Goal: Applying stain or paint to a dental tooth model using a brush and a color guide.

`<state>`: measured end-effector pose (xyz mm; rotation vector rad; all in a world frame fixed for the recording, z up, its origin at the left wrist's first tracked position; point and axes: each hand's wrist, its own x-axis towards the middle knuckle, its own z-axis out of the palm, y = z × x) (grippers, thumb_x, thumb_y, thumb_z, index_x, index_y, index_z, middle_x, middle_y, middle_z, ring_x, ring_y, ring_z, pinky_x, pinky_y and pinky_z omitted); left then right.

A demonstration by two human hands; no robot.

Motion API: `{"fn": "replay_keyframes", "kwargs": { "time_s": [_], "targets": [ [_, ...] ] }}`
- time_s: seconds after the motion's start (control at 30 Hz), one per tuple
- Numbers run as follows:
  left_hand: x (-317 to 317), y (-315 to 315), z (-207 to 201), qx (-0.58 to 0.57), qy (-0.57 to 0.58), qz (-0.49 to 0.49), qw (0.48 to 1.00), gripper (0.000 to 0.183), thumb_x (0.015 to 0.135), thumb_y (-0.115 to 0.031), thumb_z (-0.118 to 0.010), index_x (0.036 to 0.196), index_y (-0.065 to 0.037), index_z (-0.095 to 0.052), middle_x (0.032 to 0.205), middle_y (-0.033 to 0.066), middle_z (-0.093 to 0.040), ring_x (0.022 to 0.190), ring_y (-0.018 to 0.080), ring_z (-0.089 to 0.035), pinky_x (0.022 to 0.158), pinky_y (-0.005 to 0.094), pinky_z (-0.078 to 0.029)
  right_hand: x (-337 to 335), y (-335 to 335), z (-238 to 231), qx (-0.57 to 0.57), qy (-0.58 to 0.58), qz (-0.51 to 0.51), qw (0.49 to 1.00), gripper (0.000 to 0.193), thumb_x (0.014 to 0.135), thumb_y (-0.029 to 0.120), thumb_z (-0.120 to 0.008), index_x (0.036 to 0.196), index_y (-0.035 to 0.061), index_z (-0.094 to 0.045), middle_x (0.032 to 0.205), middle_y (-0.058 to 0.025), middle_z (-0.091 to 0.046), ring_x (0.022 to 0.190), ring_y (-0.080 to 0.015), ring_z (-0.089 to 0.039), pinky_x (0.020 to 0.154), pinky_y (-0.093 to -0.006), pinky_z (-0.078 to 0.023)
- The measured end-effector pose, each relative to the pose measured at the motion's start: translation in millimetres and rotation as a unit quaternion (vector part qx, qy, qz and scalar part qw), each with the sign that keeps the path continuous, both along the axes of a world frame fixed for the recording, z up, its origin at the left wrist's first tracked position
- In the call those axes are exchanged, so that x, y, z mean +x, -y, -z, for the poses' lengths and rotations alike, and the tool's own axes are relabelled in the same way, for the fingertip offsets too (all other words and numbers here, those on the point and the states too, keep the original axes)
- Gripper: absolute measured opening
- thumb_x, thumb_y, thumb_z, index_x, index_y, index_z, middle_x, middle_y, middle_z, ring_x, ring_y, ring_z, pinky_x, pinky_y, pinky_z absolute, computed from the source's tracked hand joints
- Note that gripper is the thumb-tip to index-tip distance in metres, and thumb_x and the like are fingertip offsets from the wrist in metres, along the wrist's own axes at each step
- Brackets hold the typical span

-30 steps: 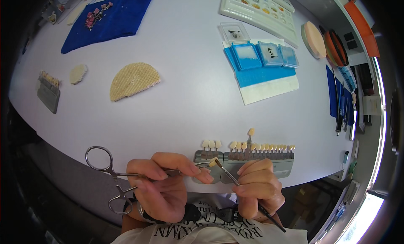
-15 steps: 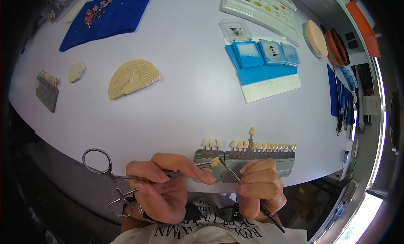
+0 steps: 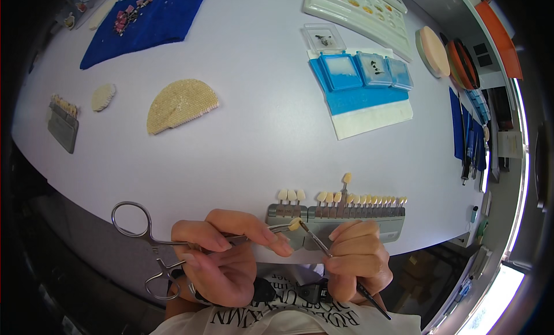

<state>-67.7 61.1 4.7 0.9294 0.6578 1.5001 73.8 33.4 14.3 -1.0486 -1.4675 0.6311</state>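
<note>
My left hand [image 3: 222, 257] is closed round a pair of curved metal locking forceps [image 3: 151, 240], whose ring handles stick out to the left. Their tips clasp a small yellowish tooth crown [image 3: 295, 224]. In my right hand [image 3: 360, 257] a thin brush [image 3: 315, 240] is pinched, its dark tip touching or almost touching the crown. Just beyond both hands lies a grey tooth shade guide [image 3: 384, 226] with a row of tooth-shaped tabs; one tab [image 3: 347, 178] stands higher than the others. My fingers cover part of the guide's near edge.
Several blue and clear boxes [image 3: 341, 72] rest on blue and white cloths beyond the guide. Behind them is a white paint palette [image 3: 369, 23]. A honeycomb firing tray [image 3: 182, 105], a small round one [image 3: 104, 97] and another shade guide [image 3: 62, 127] lie left, below a dark blue cloth [image 3: 150, 32].
Both hands stay nearly in place, with the forceps and crown shifting very slightly. The brush tip is still at the crown. The whole view has moved a little.
</note>
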Motion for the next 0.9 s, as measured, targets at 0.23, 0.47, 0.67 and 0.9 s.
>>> {"fn": "replay_keyframes", "kwargs": {
  "time_s": [0.23, 0.47, 0.67, 0.9],
  "targets": [
    [0.2, 0.6, 0.5, 0.000, 0.000, 0.000, 1.000, 0.030, 0.096, -0.034, -0.010, 0.095, -0.011, -0.028, 0.086, 0.0130, -0.044, 0.056, 0.0217, -0.054, 0.060, 0.0354, -0.052, 1.4, 0.1, 2.1, 0.005, 0.001, -0.011, 1.000, 0.019, 0.063, -0.007, -0.058, 0.077, 0.0051, -0.063, 0.072, -0.0044, -0.058, 0.065, -0.0187, -0.051, 0.063, -0.0331, -0.049],
    [-1.2, 0.2, 0.6, 0.003, -0.005, 0.007, 1.000, 0.029, 0.096, -0.034, -0.010, 0.094, -0.010, -0.027, 0.087, 0.0131, -0.044, 0.056, 0.0211, -0.055, 0.061, 0.0370, -0.052, -1.6, 1.8, -0.2, -0.002, -0.001, -0.020, 1.000, 0.019, 0.063, -0.007, -0.058, 0.076, 0.0054, -0.064, 0.071, -0.0037, -0.058, 0.064, -0.0185, -0.051, 0.062, -0.0327, -0.049],
    [-1.9, 0.1, 0.4, 0.005, -0.008, 0.012, 1.000, 0.029, 0.096, -0.034, -0.011, 0.095, -0.010, -0.027, 0.087, 0.0126, -0.044, 0.057, 0.0211, -0.055, 0.061, 0.0373, -0.052, -3.2, 1.1, 0.1, 0.002, -0.007, -0.002, 1.000, 0.014, 0.065, -0.006, -0.060, 0.073, 0.0050, -0.064, 0.067, -0.0043, -0.058, 0.061, -0.0182, -0.052, 0.059, -0.0312, -0.049],
    [-1.3, 1.8, -0.7, -0.015, 0.002, 0.009, 1.000, 0.029, 0.096, -0.035, -0.012, 0.095, -0.012, -0.028, 0.087, 0.0122, -0.044, 0.057, 0.0213, -0.055, 0.062, 0.0377, -0.051, -1.2, 1.2, 0.8, 0.006, -0.001, -0.001, 1.000, 0.019, 0.062, -0.008, -0.058, 0.074, 0.0052, -0.064, 0.069, -0.0050, -0.058, 0.063, -0.0182, -0.052, 0.059, -0.0313, -0.049]
  ]
}}
